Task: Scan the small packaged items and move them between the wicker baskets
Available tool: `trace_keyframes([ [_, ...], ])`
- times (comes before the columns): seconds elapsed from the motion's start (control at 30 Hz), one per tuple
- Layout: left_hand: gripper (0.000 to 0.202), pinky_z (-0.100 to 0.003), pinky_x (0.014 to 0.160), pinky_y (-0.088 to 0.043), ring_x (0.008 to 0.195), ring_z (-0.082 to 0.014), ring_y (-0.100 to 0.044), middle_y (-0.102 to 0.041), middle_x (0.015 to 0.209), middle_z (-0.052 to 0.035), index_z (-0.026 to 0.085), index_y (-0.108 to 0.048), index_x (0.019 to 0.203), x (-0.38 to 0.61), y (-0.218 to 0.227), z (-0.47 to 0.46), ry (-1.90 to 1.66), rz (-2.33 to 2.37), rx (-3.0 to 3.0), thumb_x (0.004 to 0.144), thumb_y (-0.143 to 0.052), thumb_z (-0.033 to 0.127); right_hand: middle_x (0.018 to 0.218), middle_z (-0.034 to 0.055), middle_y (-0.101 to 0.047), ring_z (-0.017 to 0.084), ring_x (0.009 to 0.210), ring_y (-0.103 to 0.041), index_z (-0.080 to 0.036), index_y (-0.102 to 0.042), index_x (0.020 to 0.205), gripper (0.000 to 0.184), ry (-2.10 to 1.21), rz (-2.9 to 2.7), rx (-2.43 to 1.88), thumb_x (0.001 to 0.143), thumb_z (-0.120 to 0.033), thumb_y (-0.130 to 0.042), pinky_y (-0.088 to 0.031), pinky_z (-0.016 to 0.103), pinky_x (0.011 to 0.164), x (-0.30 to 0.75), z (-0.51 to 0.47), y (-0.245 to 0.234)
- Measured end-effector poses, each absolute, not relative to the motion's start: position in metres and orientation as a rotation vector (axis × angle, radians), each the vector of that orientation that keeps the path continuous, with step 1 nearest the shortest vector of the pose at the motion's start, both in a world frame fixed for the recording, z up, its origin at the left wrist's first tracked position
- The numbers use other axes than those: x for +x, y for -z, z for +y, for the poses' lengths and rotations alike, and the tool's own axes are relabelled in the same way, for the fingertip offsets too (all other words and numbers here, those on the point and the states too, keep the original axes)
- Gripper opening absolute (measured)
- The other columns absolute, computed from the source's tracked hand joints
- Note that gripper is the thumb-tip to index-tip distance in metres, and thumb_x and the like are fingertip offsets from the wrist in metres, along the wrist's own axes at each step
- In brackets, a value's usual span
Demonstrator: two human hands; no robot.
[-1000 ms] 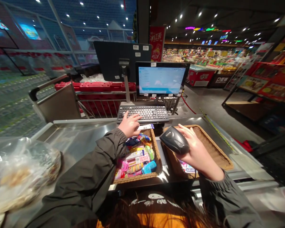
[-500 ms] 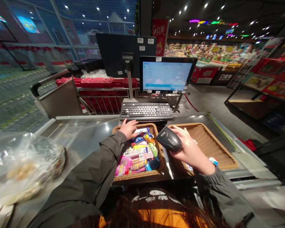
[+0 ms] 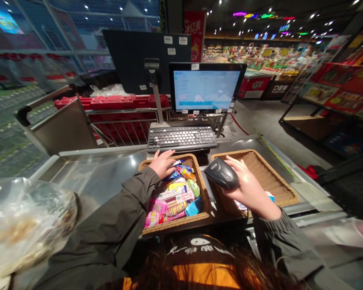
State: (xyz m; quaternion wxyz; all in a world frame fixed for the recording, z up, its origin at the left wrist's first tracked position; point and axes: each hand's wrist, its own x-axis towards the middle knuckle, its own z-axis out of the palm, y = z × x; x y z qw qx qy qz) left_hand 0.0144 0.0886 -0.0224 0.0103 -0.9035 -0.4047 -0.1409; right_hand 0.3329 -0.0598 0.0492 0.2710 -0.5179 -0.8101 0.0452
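Note:
My left hand [image 3: 162,162] reaches into the left wicker basket [image 3: 196,219], fingers curled over the small colourful packets [image 3: 177,196] at its far end; what they pinch is hidden. My right hand [image 3: 245,186] grips a dark handheld barcode scanner [image 3: 222,173] above the right wicker basket [image 3: 275,179], which holds a few packets near my wrist. Just beyond both baskets is the grey keyboard [image 3: 181,138], with the lit cashier screen [image 3: 206,89] above it.
A steel checkout counter [image 3: 93,177] spreads to the left, with a clear plastic bag of food [image 3: 24,221] at its near left. Behind the counter stand a shopping cart [image 3: 63,125] and red crates [image 3: 115,102]. Store shelves fill the right background.
My left hand has come back from the keyboard and dropped into the left basket among the packets. My right hand keeps holding the scanner, roughly in place.

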Motion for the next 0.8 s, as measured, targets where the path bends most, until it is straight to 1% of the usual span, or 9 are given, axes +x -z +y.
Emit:
trace_keyframes([
  [0.2,0.029,-0.068,0.114,-0.020,0.141,-0.0349,-0.041,-0.048,0.150,-0.0147,0.022,-0.072,0.109,0.067,-0.005,0.073,0.434,-0.949,-2.965,0.087,-0.062,0.039,0.130,0.0168,-0.062,0.040,0.133,-0.049,-0.019,-0.059,0.124,0.053,-0.016,-2.003,-1.537,0.072,-0.028,-0.066,-0.035,0.065,0.110,0.379,-0.071,-0.048],
  [0.33,0.032,-0.069,0.114,-0.020,0.143,-0.0368,-0.036,-0.045,0.153,-0.0149,0.022,-0.073,0.110,0.113,-0.009,0.074,0.342,-0.800,-3.052,0.085,-0.065,0.042,0.130,0.0171,-0.062,0.041,0.134,-0.048,-0.019,-0.055,0.129,0.058,0.093,-1.887,-1.651,0.073,-0.033,-0.066,-0.032,0.068,0.111,0.414,-0.086,-0.052],
  [0.5,0.034,-0.069,0.114,-0.020,0.145,-0.0383,-0.032,-0.044,0.153,-0.0139,0.023,-0.075,0.107,0.189,-0.008,0.074,0.246,-0.734,-3.123,0.083,-0.067,0.047,0.130,0.0167,-0.061,0.040,0.135,-0.048,-0.021,-0.054,0.130,0.058,0.173,-1.759,-1.706,0.076,-0.038,-0.069,-0.033,0.065,0.113,0.450,-0.105,-0.051],
  [0.6,0.037,-0.069,0.114,-0.021,0.146,-0.0375,-0.030,-0.043,0.153,-0.0136,0.023,-0.074,0.107,0.244,0.002,0.069,0.090,-0.719,-3.164,0.082,-0.069,0.050,0.130,0.0171,-0.061,0.041,0.135,-0.048,-0.021,-0.053,0.129,0.058,0.185,-1.731,-1.721,0.076,-0.038,-0.069,-0.031,0.068,0.113,0.464,-0.111,-0.049],
  [0.67,0.037,-0.067,0.114,-0.024,0.146,-0.0363,-0.030,-0.042,0.154,-0.0128,0.024,-0.073,0.109,0.278,0.017,0.065,-0.032,-0.693,-3.182,0.082,-0.068,0.049,0.130,0.0174,-0.061,0.041,0.135,-0.047,-0.021,-0.053,0.128,0.056,0.182,-1.727,-1.733,0.077,-0.037,-0.068,-0.030,0.070,0.112,0.471,-0.113,-0.048],
  [0.73,0.035,-0.065,0.112,-0.029,0.145,-0.0352,-0.032,-0.042,0.154,-0.0134,0.024,-0.073,0.110,0.308,0.036,0.064,-0.138,-0.622,-3.190,0.083,-0.067,0.045,0.130,0.0174,-0.061,0.041,0.135,-0.047,-0.021,-0.054,0.128,0.054,0.169,-1.727,-1.742,0.077,-0.035,-0.068,-0.029,0.071,0.113,0.478,-0.114,-0.048],
  [0.8,0.031,-0.064,0.111,-0.031,0.142,-0.0345,-0.035,-0.045,0.151,-0.0148,0.023,-0.073,0.111,0.332,0.057,0.065,-0.183,-0.547,-3.186,0.085,-0.065,0.037,0.130,0.0173,-0.061,0.041,0.136,-0.047,-0.021,-0.054,0.128,0.056,0.149,-1.721,-1.750,0.077,-0.035,-0.069,-0.028,0.070,0.114,0.485,-0.114,-0.047],
])
